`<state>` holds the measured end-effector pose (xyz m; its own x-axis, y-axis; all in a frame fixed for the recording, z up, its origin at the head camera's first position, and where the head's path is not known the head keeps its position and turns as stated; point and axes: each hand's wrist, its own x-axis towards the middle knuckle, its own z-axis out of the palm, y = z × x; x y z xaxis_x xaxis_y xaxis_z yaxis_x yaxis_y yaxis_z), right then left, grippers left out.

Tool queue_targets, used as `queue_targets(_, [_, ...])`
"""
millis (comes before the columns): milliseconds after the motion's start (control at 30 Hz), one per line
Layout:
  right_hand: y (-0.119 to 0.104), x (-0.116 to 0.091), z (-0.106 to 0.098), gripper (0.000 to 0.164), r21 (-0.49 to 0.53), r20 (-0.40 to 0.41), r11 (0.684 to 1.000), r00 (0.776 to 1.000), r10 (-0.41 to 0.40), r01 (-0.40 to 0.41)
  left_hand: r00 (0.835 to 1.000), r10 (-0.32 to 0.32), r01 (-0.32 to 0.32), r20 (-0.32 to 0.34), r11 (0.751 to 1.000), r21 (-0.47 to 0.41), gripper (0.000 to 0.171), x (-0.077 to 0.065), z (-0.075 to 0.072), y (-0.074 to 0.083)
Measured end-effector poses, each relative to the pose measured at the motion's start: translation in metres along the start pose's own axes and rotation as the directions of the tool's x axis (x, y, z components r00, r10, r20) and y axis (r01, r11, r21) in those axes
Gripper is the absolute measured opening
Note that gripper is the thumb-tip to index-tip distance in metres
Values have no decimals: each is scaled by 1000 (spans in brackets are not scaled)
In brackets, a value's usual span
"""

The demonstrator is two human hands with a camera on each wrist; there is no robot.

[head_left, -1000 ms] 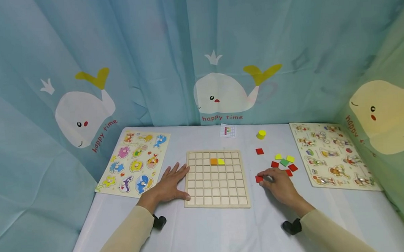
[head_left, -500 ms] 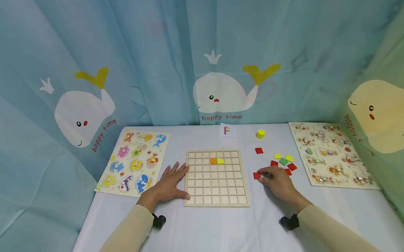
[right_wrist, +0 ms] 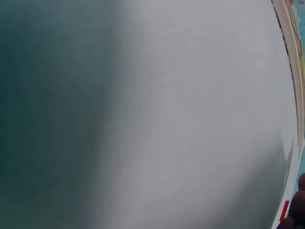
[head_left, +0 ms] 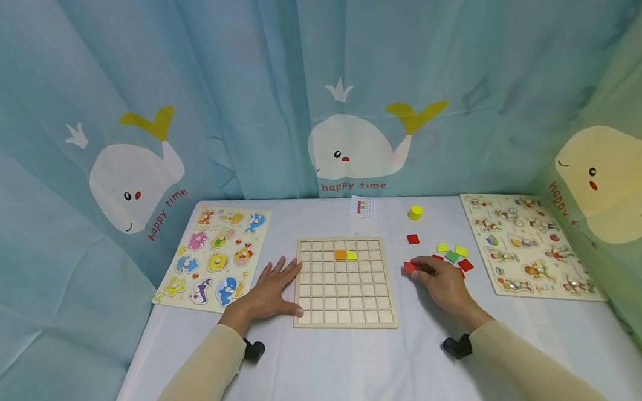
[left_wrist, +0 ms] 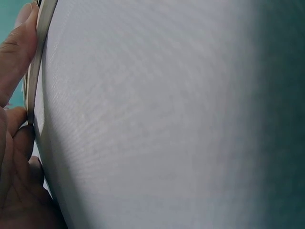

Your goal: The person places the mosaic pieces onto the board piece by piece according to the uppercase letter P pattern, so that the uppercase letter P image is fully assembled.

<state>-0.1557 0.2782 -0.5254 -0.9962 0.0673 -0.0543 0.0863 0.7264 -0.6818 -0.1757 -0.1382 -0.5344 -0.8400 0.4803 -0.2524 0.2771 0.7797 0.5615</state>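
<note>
tile [head_left: 408, 267], red, higher in head view than before

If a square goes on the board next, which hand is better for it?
Probably the right hand: it pinches a red tile to the right of the grid board, near other loose tiles. The left hand holds no tile and rests at the board's left edge.
</note>
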Motion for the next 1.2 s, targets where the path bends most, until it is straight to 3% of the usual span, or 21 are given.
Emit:
queue_targets(367, [-29,8,9,32,77,-85,995,994,-64,71,1000,8,-8,-2,1000,2,114,1,2,0])
queue_targets(733, [-72,20,30,33,163,-53,981,994,-94,101,1000,25,-25,1,1000,-4,114,1,-1,0])
queue_targets(933, [-94,27,45,31,207,-11,971,992,-122,122,1000,13,-14,19,999,35,116,1,-3,0])
queue_targets(1200, [-112,34,63,29,240,20,956,983,-181,171,999,36,-37,19,998,58,119,-1,-7,1])
